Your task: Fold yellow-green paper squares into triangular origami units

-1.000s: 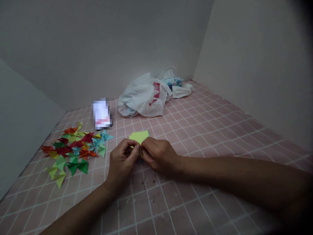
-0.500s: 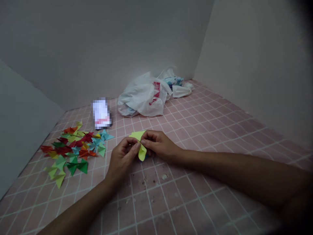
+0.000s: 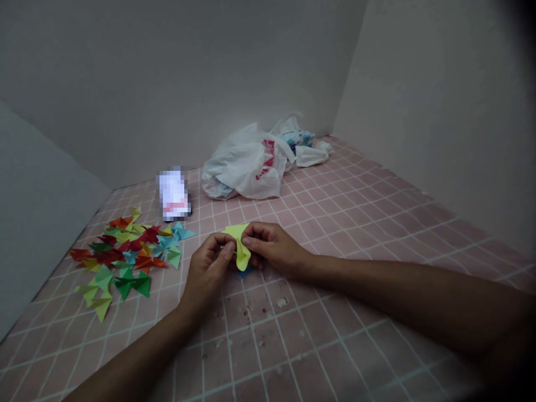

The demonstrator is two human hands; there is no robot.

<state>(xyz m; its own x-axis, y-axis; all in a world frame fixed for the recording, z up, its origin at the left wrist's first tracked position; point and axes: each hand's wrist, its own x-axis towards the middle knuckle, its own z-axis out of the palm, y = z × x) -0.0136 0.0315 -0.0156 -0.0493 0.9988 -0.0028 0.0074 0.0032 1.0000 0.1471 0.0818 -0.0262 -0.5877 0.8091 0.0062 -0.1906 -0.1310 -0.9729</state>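
The left hand [image 3: 208, 268] is curling its fingers in and pinching the near side of a yellow paper [image 3: 242, 255] between thumb and forefinger. The right hand [image 3: 272, 247] is closing on the same sheet from the other side, thumb and forefinger pressing on the top of the fold. Both hands are gripping firmly, with the remaining fingers tucked under. The paper is hanging between them just above the floor, partly folded, its lower end drooping in a rounded flap.

Right under that flap a small blue scrap [image 3: 247, 272] is peeking out on the tiles. Just behind the fingertips a yellow-green sheet [image 3: 231, 229] is showing; whether it is part of the held piece or lying apart on the floor cannot be told. Both forearms are reaching in from the near edge over the pink tiled floor [image 3: 343, 223], which is showing dark specks in front of the hands.

To the left, well apart from the hands, folded paper triangles [image 3: 125, 251] in red, green, yellow, orange and light blue are lying scattered in a loose pile. Beyond them a blurred white object [image 3: 173, 194] is standing near the wall. Beside it a white plastic bag [image 3: 245, 164] with red print is slumping on the tiles, and a smaller white and blue bundle [image 3: 304, 146] is sitting behind it in the corner of the grey walls
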